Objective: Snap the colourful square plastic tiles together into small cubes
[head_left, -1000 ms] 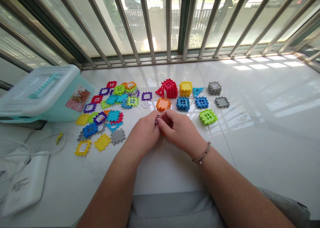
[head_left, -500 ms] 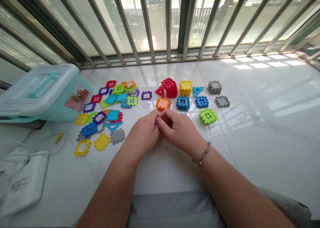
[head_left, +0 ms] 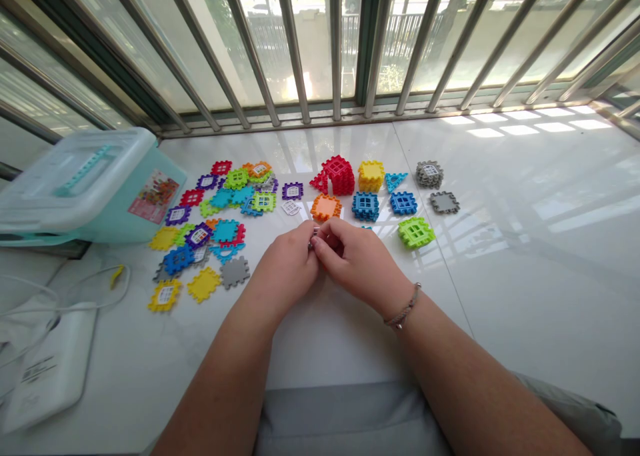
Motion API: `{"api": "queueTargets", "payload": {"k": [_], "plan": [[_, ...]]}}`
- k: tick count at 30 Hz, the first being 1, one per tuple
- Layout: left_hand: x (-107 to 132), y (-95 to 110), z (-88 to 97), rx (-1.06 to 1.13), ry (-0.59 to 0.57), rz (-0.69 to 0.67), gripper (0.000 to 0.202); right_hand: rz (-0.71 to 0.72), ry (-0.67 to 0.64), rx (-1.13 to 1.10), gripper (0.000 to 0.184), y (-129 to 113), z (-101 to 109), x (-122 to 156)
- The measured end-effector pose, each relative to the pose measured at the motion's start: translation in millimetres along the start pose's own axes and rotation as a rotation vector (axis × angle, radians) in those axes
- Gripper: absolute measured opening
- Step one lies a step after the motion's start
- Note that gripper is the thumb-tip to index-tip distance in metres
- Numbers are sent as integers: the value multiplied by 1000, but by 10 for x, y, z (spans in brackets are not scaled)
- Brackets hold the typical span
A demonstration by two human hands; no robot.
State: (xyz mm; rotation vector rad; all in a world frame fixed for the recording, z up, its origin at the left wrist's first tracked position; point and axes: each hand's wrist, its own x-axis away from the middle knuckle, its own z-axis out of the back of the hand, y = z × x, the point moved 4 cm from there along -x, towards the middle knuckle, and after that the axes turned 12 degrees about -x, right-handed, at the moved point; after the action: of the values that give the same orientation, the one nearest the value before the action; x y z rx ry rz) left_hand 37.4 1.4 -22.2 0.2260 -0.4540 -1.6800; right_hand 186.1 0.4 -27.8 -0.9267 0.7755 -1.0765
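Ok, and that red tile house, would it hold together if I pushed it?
The red plastic house looks light: thin open-grid tiles, seemingly just slotted at notched edges, so a push might pop them apart. It likely won't roll, but could slide on the glossy tabletop.

Teal storage box point(head_left: 95, 189) left, white corded adapter point(head_left: 50, 369) below, steel window bars point(head_left: 335, 43) ahead.

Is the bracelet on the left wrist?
No, the bracelet is on the right wrist, and the left wrist shows none.
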Motion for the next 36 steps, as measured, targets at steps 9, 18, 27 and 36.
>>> {"api": "queueTargets", "payload": {"k": [9,18,27,36], "plan": [[8,-1,34,0,50,-26,12,3,14,-40,12,-2,11,-3],[-27,-37,35,38,83,-42,11,47,54,-97,12,-14,37,5],[-51,-125,33,121,116,-26,17,59,61,-99,11,-16,68,-1],[-244,-543,3,761,406,160,42,280,376,-35,21,-120,286,60]]}}
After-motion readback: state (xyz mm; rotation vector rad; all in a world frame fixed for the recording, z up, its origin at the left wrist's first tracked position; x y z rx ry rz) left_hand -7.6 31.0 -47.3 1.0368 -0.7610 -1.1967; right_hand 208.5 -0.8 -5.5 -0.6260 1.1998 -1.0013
